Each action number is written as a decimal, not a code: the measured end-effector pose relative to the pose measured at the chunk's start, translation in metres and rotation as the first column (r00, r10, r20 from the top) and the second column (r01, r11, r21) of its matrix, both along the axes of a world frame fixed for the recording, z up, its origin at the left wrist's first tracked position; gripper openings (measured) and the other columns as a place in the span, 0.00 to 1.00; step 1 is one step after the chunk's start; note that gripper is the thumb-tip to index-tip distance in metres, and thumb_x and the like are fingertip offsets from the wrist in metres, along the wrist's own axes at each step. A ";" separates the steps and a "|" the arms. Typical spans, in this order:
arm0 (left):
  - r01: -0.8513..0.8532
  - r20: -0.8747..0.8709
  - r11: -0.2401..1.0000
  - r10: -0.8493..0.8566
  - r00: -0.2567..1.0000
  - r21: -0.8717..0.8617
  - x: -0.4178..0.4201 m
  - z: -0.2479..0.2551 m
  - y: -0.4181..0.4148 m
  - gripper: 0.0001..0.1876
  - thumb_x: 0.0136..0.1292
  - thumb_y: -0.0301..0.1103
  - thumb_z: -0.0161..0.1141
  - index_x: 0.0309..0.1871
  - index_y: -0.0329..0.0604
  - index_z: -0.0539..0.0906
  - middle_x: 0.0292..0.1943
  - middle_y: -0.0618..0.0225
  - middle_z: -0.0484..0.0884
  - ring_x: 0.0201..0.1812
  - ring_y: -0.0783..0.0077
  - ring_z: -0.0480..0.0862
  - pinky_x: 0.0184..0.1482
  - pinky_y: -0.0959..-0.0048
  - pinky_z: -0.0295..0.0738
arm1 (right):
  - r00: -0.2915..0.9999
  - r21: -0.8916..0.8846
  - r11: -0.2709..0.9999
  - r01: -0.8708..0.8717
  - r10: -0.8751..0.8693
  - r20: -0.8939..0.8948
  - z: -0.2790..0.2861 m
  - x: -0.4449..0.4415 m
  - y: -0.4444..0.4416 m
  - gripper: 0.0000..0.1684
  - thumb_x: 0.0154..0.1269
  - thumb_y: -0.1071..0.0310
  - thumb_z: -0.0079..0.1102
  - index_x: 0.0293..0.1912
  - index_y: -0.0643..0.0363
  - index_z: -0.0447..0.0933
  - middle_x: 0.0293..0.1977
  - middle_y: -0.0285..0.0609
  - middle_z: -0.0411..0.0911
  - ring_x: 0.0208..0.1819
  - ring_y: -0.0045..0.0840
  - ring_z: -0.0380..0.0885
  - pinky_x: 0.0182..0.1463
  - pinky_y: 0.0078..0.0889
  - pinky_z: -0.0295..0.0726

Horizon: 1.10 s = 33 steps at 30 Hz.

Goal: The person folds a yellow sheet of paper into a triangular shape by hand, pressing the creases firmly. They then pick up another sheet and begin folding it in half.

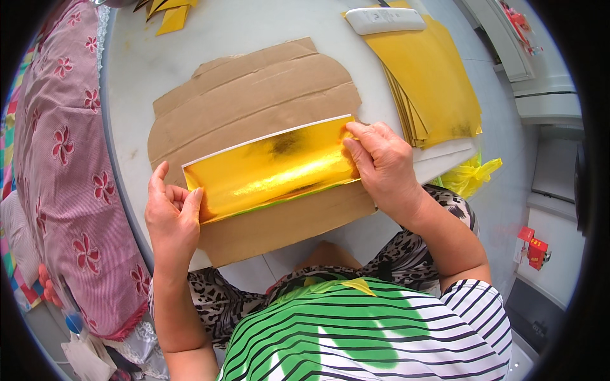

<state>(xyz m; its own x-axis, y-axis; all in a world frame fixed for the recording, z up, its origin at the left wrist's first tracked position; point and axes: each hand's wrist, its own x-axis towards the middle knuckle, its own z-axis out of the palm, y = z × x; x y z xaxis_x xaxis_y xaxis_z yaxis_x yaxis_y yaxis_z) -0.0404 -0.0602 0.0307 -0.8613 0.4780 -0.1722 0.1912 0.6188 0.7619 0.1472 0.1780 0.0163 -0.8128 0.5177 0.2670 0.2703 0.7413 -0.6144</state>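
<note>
A shiny gold foil sheet [271, 166] with a narrow white strip along its far edge is held over a brown cardboard piece [248, 95]. My left hand [174, 209] pinches the sheet's left end between thumb and fingers. At the right end, my right hand [381, 157] grips the upper corner with thumb and forefinger. The sheet looks bent or folded along its near edge; its underside is hidden. The cardboard lies on a white table [128, 119] and sticks out past the near edge.
A stack of yellow-gold sheets [429, 81] lies at the right, with a white device [385, 21] on its far end. Folded gold paper pieces [172, 20] lie at the far left. A yellow plastic bag [469, 176] is beside the table's right edge. Pink flowered cloth [71, 157] hangs at left.
</note>
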 end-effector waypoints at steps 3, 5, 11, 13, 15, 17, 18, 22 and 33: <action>0.002 -0.004 1.000 -0.002 1.000 0.000 0.000 -0.001 0.000 0.31 0.61 0.22 0.62 0.67 0.25 0.65 0.24 0.69 0.77 0.26 0.80 0.76 0.31 0.79 0.72 | 1.000 0.023 1.000 -0.005 0.005 0.000 -0.001 -0.001 0.000 0.12 0.64 0.75 0.60 0.47 0.69 0.77 0.33 0.51 0.78 0.36 0.43 0.77 0.40 0.39 0.79; 0.003 -0.005 1.000 -0.003 1.000 -0.004 0.000 -0.001 0.000 0.31 0.62 0.21 0.62 0.67 0.25 0.65 0.24 0.69 0.77 0.26 0.81 0.76 0.31 0.80 0.72 | 1.000 0.027 1.000 -0.006 0.006 0.006 0.000 -0.001 0.000 0.12 0.64 0.75 0.60 0.47 0.68 0.77 0.32 0.51 0.78 0.36 0.43 0.77 0.40 0.39 0.79; -0.015 0.027 0.999 0.015 1.000 0.028 0.000 -0.003 -0.001 0.31 0.62 0.21 0.63 0.67 0.26 0.64 0.24 0.70 0.76 0.26 0.82 0.75 0.31 0.81 0.72 | 1.000 0.009 1.000 -0.007 0.006 0.024 0.001 -0.002 0.000 0.12 0.65 0.75 0.59 0.47 0.69 0.77 0.32 0.52 0.77 0.37 0.43 0.77 0.40 0.39 0.78; -0.014 0.028 0.999 0.014 1.000 0.034 -0.001 -0.003 -0.001 0.31 0.62 0.21 0.63 0.67 0.26 0.65 0.24 0.70 0.76 0.26 0.83 0.75 0.30 0.81 0.72 | 1.000 0.006 1.000 -0.008 0.008 0.030 0.002 -0.002 0.000 0.12 0.65 0.75 0.59 0.47 0.69 0.77 0.32 0.52 0.77 0.37 0.43 0.77 0.40 0.39 0.78; -0.011 0.022 0.999 0.010 1.000 0.030 -0.001 -0.003 -0.001 0.31 0.62 0.21 0.63 0.67 0.26 0.65 0.24 0.70 0.77 0.26 0.83 0.75 0.30 0.81 0.72 | 1.000 0.008 1.000 -0.010 0.010 0.021 0.002 -0.002 0.000 0.12 0.65 0.75 0.59 0.47 0.69 0.77 0.32 0.52 0.77 0.37 0.43 0.77 0.40 0.39 0.78; -0.004 0.010 1.000 0.004 1.000 0.015 -0.001 -0.003 0.000 0.31 0.62 0.21 0.63 0.67 0.26 0.65 0.24 0.70 0.77 0.26 0.83 0.75 0.31 0.81 0.72 | 1.000 0.011 1.000 -0.011 0.011 0.018 0.003 -0.002 0.000 0.12 0.65 0.75 0.59 0.47 0.69 0.77 0.32 0.52 0.77 0.36 0.43 0.76 0.40 0.39 0.78; -0.004 0.009 1.000 0.004 1.000 0.014 -0.001 -0.002 0.000 0.31 0.62 0.21 0.63 0.67 0.26 0.65 0.24 0.70 0.77 0.26 0.82 0.75 0.31 0.81 0.72 | 1.000 0.013 1.000 -0.012 0.012 0.020 0.004 -0.003 0.000 0.12 0.65 0.75 0.59 0.47 0.69 0.77 0.32 0.52 0.77 0.36 0.43 0.76 0.40 0.39 0.78; 0.003 0.003 1.000 -0.003 1.000 0.008 -0.002 -0.002 -0.001 0.31 0.62 0.21 0.63 0.67 0.26 0.64 0.24 0.70 0.77 0.26 0.82 0.75 0.31 0.81 0.72 | 0.999 0.009 1.000 -0.005 0.005 0.034 0.004 -0.003 0.000 0.12 0.64 0.75 0.59 0.47 0.69 0.77 0.32 0.52 0.77 0.36 0.43 0.76 0.39 0.39 0.78; 0.001 0.005 1.000 -0.001 1.000 -0.012 -0.002 0.002 0.001 0.32 0.62 0.22 0.63 0.68 0.26 0.64 0.24 0.69 0.77 0.26 0.81 0.76 0.32 0.80 0.73 | 0.999 0.034 0.999 -0.012 0.011 0.033 0.005 -0.004 0.000 0.12 0.65 0.75 0.59 0.47 0.68 0.77 0.31 0.51 0.76 0.35 0.42 0.76 0.39 0.39 0.78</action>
